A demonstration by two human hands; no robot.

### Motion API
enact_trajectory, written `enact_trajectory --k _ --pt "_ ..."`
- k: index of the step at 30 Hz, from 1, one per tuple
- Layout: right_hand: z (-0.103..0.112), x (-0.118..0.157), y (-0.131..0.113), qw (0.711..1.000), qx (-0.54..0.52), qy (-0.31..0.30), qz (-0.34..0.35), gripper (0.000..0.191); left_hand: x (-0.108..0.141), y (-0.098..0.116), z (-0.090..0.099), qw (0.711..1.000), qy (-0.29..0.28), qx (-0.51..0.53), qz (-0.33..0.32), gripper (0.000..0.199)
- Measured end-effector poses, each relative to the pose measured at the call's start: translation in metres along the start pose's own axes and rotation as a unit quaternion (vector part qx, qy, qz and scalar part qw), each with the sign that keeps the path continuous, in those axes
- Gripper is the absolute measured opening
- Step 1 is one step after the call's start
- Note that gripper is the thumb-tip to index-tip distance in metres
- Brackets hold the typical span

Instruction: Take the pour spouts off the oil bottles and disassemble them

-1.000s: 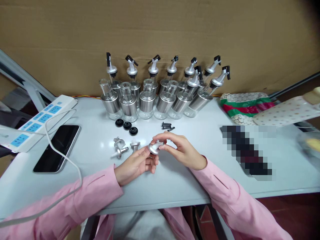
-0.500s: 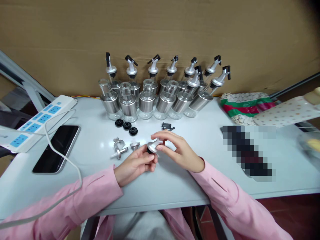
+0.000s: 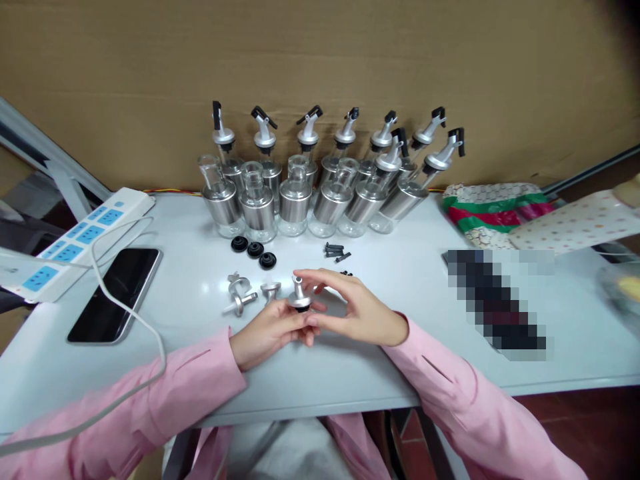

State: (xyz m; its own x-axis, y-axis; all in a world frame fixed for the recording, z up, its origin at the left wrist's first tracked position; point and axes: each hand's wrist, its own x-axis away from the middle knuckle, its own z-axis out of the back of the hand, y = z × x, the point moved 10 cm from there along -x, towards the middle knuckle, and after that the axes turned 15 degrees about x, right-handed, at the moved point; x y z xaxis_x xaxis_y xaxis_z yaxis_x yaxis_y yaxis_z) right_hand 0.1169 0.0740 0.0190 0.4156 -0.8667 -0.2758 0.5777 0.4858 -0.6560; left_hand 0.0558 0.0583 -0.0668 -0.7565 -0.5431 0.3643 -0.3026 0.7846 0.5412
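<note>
The left hand (image 3: 273, 331) pinches the silver spout (image 3: 300, 298) above the tabletop's (image 3: 350, 373) front edge. The right hand's (image 3: 357, 308) fingers curl around its right side.

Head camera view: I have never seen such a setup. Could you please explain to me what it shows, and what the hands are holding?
There is no machine here, only a person's two bare hands in pink sleeves. All pictures come from one camera worn on the head, looking forward and down.

The left hand holds a silver spout top, upright, with black underneath. The right hand is curved beside it; whether it touches is hard to tell.

On the table lie three black discs, small black sticks and loose silver parts. Behind them stand open bottles and bottles with spouts. A phone and a power strip lie at the left.
</note>
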Motion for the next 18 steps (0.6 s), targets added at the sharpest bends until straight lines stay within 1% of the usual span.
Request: enact_trajectory --k 3,6,8,10,13,14,16,18 --pt "-0.005 0.0 -0.003 1.0 -0.009 -0.02 0.006 0.046 -0.001 -0.001 -0.001 1.0 -0.007 -0.015 0.002 0.035" --pt "-0.004 0.0 -0.006 1.0 -0.014 -0.017 0.013 0.038 -0.001 0.0 -0.002 0.999 -0.016 -0.032 0.003 0.033" --pt "-0.002 0.0 -0.007 1.0 -0.018 -0.003 0.016 0.036 0.0 0.0 -0.003 1.0 -0.019 -0.021 0.007 0.031" --pt "0.0 0.0 -0.007 0.999 -0.03 0.014 0.016 0.038 0.0 0.0 -0.005 1.0 -0.023 0.002 0.009 0.03" --pt "0.006 0.001 -0.001 0.996 -0.074 0.048 -0.012 0.046 0.001 0.002 -0.008 0.999 -0.042 0.025 0.004 0.029" --pt "0.008 0.001 0.002 0.994 -0.086 0.059 -0.025 0.045 0.001 0.003 -0.008 0.998 -0.047 0.029 0.001 0.029" --pt "0.012 0.001 0.006 0.992 -0.089 0.077 -0.039 0.036 0.0 0.003 -0.007 0.998 -0.051 0.033 -0.002 0.031" --pt "0.016 0.001 0.005 0.993 -0.067 0.089 -0.032 0.026 0.001 0.003 -0.006 0.999 -0.048 0.024 -0.006 0.033"
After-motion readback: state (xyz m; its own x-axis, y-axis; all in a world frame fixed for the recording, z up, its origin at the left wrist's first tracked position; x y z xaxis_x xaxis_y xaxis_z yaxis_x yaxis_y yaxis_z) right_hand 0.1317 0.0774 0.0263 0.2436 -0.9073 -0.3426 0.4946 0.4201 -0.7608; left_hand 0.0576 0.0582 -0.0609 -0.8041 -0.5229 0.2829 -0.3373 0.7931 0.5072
